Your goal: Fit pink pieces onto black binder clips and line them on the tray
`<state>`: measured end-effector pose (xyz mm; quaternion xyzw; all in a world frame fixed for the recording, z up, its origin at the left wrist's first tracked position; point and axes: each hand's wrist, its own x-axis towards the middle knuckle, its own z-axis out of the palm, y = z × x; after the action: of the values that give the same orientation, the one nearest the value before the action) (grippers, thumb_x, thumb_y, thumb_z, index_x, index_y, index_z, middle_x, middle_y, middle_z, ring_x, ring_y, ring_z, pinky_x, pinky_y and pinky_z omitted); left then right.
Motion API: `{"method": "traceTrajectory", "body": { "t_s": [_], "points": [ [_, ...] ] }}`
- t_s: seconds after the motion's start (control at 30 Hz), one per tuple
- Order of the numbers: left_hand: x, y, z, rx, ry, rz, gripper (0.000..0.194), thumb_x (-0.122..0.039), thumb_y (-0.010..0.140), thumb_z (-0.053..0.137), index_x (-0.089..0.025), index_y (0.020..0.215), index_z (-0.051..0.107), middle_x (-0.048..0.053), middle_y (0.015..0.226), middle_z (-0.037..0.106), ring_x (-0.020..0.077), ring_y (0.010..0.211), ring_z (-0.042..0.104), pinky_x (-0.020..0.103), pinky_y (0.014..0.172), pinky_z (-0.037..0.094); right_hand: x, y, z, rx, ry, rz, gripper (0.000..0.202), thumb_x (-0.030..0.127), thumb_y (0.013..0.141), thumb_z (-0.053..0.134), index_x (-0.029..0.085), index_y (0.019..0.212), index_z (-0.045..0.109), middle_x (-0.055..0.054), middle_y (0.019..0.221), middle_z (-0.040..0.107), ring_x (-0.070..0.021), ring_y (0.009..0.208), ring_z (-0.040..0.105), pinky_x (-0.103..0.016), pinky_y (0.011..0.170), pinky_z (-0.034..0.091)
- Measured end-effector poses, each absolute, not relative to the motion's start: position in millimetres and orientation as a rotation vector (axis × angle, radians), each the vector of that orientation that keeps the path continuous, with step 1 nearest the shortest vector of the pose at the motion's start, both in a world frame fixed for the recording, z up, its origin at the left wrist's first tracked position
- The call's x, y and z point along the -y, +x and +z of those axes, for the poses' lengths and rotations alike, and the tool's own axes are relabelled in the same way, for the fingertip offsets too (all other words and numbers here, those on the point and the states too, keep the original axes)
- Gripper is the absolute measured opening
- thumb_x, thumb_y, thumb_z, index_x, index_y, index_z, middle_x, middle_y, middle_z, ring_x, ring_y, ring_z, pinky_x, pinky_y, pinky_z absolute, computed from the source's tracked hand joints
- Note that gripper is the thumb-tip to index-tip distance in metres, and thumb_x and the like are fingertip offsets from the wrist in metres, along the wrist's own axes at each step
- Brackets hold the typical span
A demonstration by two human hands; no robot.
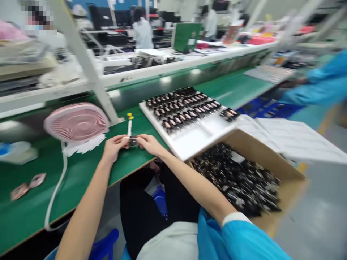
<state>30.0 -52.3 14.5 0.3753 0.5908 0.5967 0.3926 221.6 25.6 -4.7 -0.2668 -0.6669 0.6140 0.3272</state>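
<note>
Over the green bench top (141,160), my left hand (115,146) and my right hand (150,143) pinch a small dark part (132,141) between them, one at each side. It is too small and blurred to name. Just beyond it lies a white stick-shaped thing (129,127) with a yellow piece (130,116) past its far end. To the right of my hands rests a white tray (187,142) with rows of small black parts with pinkish faces (179,118). A cardboard box (291,180) heaped with black parts (238,180) stands beside my right forearm.
A pink fan (77,122) with a white cable (52,198) stands left of my hands. Two pinkish pieces (28,186) lie at the far left. A slanted white post (100,97) rises behind. At the right are a co-worker's blue sleeves (320,85) and white sheets (303,139).
</note>
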Motion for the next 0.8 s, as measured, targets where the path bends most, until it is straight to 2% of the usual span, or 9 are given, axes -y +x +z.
{"method": "traceTrajectory", "body": {
  "t_s": [0.13,0.2,0.27,0.33,0.43,0.53,0.57,0.67,0.8],
  "points": [
    [38.3,18.3,14.7,-1.433,0.846,1.614,0.066,-0.041,0.051,0.105,-0.013,0.105,0.079,0.003,0.085,0.077,0.0116,0.066,0.063,0.021,0.059,0.052,-3.5,270.2,22.2,1.79,-0.792,1.639,0.051,0.049,0.086,0.087,0.022,0.127,0.072,-0.002,0.103,0.077,-0.0166,0.082,0.069,-0.026,0.076,0.052],
    [33.2,12.9,13.9,-1.367,0.765,1.691,0.06,-0.035,0.049,0.106,-0.015,0.099,0.079,0.0,0.082,0.074,0.0112,0.069,0.062,0.019,0.059,0.052,10.0,327.3,45.0,1.945,-0.649,1.83,0.054,0.045,0.078,0.093,0.021,0.123,0.075,-0.003,0.105,0.078,-0.0191,0.088,0.072,-0.026,0.078,0.055],
    [31.0,9.0,13.7,-1.306,0.695,1.763,0.051,-0.03,0.053,0.105,-0.017,0.094,0.077,-0.002,0.086,0.073,0.0127,0.078,0.064,0.022,0.066,0.057,14.1,400.2,64.3,2.073,-0.476,2.12,0.046,0.042,0.078,0.093,0.017,0.114,0.079,-0.007,0.103,0.079,-0.0227,0.091,0.075,-0.029,0.079,0.057],
    [29.0,6.7,14.5,-1.243,0.63,1.819,0.043,-0.026,0.058,0.101,-0.018,0.091,0.075,-0.002,0.092,0.072,0.014,0.087,0.064,0.026,0.077,0.061,2.4,475.7,67.7,2.005,-0.697,2.2,0.04,0.041,0.082,0.09,0.014,0.11,0.08,-0.01,0.1,0.079,-0.0246,0.09,0.075,-0.033,0.079,0.058],
    [21.1,6.4,16.6,-1.214,0.538,1.821,0.039,-0.026,0.064,0.096,-0.019,0.094,0.072,-0.001,0.092,0.069,0.0171,0.094,0.067,0.032,0.086,0.062,-32.9,562.7,30.1,1.702,-1.406,1.558,0.021,0.034,0.092,0.078,0.013,0.096,0.078,-0.01,0.092,0.076,-0.0211,0.084,0.071,-0.033,0.08,0.056],
    [9.2,8.3,19.4,-1.295,0.546,1.765,0.044,-0.03,0.067,0.093,-0.02,0.104,0.071,-0.001,0.085,0.065,0.0204,0.087,0.07,0.03,0.071,0.061,-58.7,597.9,-37.4,1.722,-1.987,1.032,0.006,0.018,0.093,0.073,0.013,0.088,0.074,-0.008,0.083,0.073,-0.0186,0.076,0.064,-0.033,0.079,0.053],
    [6.0,9.2,20.4,-1.322,0.581,1.751,0.046,-0.031,0.067,0.092,-0.02,0.106,0.07,-0.001,0.084,0.064,0.0198,0.081,0.069,0.027,0.062,0.058,-62.0,599.7,-59.0,1.778,-2.095,0.975,0.001,0.012,0.09,0.074,0.013,0.089,0.074,-0.008,0.083,0.072,-0.0188,0.076,0.064,-0.033,0.08,0.052],
    [2.5,12.9,23.9,-1.319,0.725,1.682,0.052,-0.031,0.063,0.092,-0.021,0.108,0.068,-0.003,0.076,0.058,0.0165,0.062,0.062,0.021,0.041,0.039,-60.5,593.0,-106.2,1.892,-2.148,0.94,0.022,-0.001,0.078,0.077,0.013,0.094,0.075,-0.012,0.097,0.074,-0.0239,0.09,0.068,-0.035,0.089,0.051],
    [8.6,20.4,28.5,-1.294,0.85,1.654,0.053,-0.03,0.062,0.093,-0.021,0.106,0.066,-0.004,0.072,0.057,0.0156,0.055,0.059,0.021,0.034,0.028,-56.8,590.6,-128.6,2.003,-2.141,0.913,0.02,-0.003,0.075,0.077,0.016,0.082,0.072,-0.017,0.103,0.074,-0.0326,0.109,0.068,-0.04,0.098,0.05]
  ]
}}
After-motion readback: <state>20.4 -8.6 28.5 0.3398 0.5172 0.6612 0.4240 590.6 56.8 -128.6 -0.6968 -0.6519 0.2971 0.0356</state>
